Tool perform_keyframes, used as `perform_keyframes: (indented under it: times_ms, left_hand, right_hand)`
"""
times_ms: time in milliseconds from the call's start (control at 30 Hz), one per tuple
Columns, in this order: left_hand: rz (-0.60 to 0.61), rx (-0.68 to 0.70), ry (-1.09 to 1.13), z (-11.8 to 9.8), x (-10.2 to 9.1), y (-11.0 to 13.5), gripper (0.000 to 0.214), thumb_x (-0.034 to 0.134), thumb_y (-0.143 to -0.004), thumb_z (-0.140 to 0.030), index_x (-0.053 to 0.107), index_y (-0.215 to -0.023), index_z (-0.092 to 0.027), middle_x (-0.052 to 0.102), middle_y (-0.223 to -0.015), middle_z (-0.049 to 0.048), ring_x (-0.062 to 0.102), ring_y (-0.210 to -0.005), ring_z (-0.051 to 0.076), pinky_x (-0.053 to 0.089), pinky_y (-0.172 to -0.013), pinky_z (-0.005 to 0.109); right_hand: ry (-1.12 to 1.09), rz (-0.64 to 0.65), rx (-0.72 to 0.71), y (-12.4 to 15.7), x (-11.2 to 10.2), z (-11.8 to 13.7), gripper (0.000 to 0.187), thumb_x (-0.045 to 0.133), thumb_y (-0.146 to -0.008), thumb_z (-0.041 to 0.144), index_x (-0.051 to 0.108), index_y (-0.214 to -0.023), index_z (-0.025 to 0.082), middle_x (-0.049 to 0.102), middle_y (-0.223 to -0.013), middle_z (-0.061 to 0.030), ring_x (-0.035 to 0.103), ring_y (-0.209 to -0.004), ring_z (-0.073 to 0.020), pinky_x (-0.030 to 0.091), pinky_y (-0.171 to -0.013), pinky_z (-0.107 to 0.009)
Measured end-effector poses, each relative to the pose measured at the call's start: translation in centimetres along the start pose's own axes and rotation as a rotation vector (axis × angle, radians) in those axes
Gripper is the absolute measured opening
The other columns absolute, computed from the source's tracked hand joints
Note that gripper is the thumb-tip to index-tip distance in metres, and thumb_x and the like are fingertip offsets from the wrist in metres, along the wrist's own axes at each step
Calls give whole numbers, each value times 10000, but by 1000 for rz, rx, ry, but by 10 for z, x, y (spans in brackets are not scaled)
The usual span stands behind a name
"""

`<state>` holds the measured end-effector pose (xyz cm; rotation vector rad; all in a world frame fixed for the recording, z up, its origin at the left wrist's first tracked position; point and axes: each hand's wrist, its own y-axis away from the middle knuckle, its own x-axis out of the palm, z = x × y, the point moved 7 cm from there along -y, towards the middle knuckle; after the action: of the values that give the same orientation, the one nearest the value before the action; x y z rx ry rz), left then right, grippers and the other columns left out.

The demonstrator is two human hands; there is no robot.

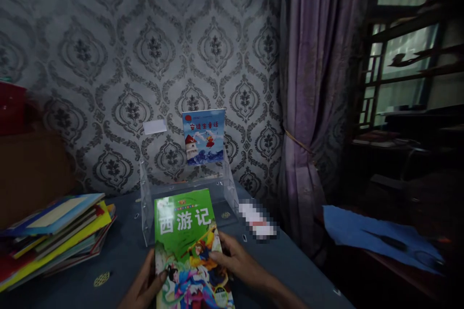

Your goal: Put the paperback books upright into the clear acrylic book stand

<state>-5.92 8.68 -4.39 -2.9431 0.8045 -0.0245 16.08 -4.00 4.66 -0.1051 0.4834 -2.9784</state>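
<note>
Two half-closed hands, left hand (145, 284) and right hand (237, 258), grip a green book (188, 241) by opposite edges

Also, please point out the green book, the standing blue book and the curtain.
Green book (190, 248), head view: front cover.
Standing blue book (203, 137), head view: front cover.
Curtain (314, 91), head view: fabric folds.

Patterned wallpaper (155, 48) behind; purple curtain (313, 72) tied back; blue sheet (350, 231) at right.

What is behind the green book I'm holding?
Behind the green book are a clear stand, a blue book on it, and the patterned wall. Whatever part of the table your book covers can't be seen.
</note>
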Motion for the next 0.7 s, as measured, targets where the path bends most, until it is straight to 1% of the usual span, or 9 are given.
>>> perform_keyframes:
  times_ms: [67,133,200,267,333,400,467,533,700]
  left_hand:
    - [68,-65,24,5,3,-1,984,776,-657,-623,388,-1470,-226,549,-1398,129,480,-1307,366,478,-1026,427]
    - [104,-104,35,1,7,-1,1030,783,-654,-625,335,-1493,-229,603,-1307,145,607,-1127,345,568,-828,382]
    - [142,-113,26,-12,15,-1,1068,782,-656,-631,285,-1507,-221,662,-1139,133,668,-896,289,560,-612,314]
    - [213,-115,-19,-29,25,0,1067,776,-679,-618,257,-1508,-192,669,-941,86,647,-720,230,503,-493,270]
    - [260,-103,-38,-44,32,-1,1046,771,-707,-590,227,-1506,-192,641,-841,39,616,-648,189,485,-474,250]
    - [304,-87,-48,-54,39,-2,991,750,-743,-574,230,-1491,-182,625,-811,27,603,-629,172,484,-468,240]
    - [336,-72,-51,-59,44,-3,922,731,-764,-571,269,-1458,-177,625,-814,35,607,-631,169,482,-456,227]
    - [356,-68,-54,-60,47,-4,865,726,-770,-570,309,-1423,-186,631,-834,44,613,-632,165,481,-450,216]
    - [399,-89,-69,-69,52,-3,826,707,-792,-562,325,-1428,-198,625,-802,26,626,-637,170,495,-472,225]
  right_hand:
    - [-9,-16,36,0,-3,-4,564,692,-813,503,587,-1255,169,690,-1172,-109,663,-1069,-288,491,-964,-470]
    - [2,-47,60,0,-6,-7,576,689,-810,522,581,-1249,164,703,-1126,-103,675,-1030,-272,510,-930,-441]
    - [36,-84,82,0,-10,-9,573,690,-803,535,584,-1225,162,713,-1058,-88,687,-944,-242,545,-827,-377]
    - [68,-128,106,-1,-15,-11,563,690,-797,548,588,-1197,166,712,-971,-61,677,-789,-188,537,-646,-280]
    - [99,-158,132,-2,-20,-14,551,685,-793,563,590,-1164,166,693,-870,-29,616,-622,-127,453,-488,-205]
    - [121,-176,154,-2,-25,-18,544,686,-782,582,590,-1115,162,656,-774,2,541,-520,-89,383,-415,-177]
    - [129,-183,175,-1,-29,-21,548,688,-770,599,583,-1079,159,620,-714,22,501,-479,-76,368,-394,-175]
    - [126,-189,183,0,-32,-24,548,686,-767,605,574,-1067,161,609,-704,27,489,-467,-72,368,-391,-179]
    - [141,-206,199,2,-36,-29,548,665,-784,610,578,-1077,155,600,-678,28,459,-448,-66,329,-378,-177]
